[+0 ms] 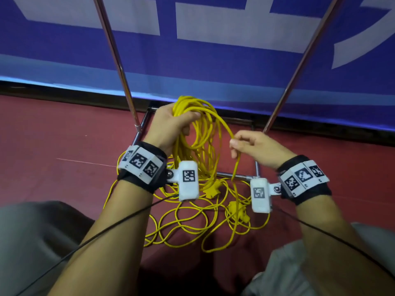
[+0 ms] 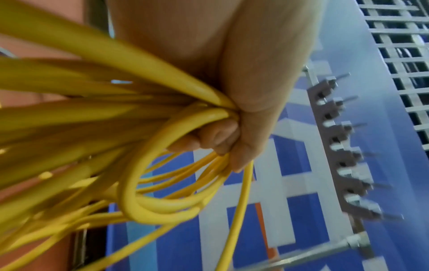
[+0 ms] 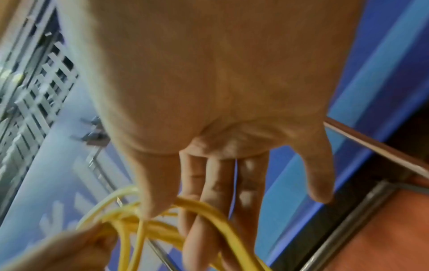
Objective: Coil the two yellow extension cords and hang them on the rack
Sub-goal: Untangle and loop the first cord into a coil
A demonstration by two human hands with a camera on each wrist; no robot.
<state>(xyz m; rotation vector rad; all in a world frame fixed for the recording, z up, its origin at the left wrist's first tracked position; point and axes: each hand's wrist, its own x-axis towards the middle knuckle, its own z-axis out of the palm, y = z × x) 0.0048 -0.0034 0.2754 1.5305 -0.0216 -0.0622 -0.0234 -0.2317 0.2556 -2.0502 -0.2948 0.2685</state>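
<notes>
My left hand grips a bundle of yellow cord loops in front of the rack; in the left wrist view its fingers curl round the coil. One strand runs from the coil to my right hand, which pinches it between thumb and fingers. From there the strand drops to a loose tangle of yellow cord on the floor, with yellow plugs in it. I cannot tell the two cords apart there. The rack's hook bar is bare.
Two slanted metal poles rise from the rack's base bar on the red floor. A blue banner stands behind. My knees in grey trousers flank the tangle. Thin black wires run from the wrist cameras.
</notes>
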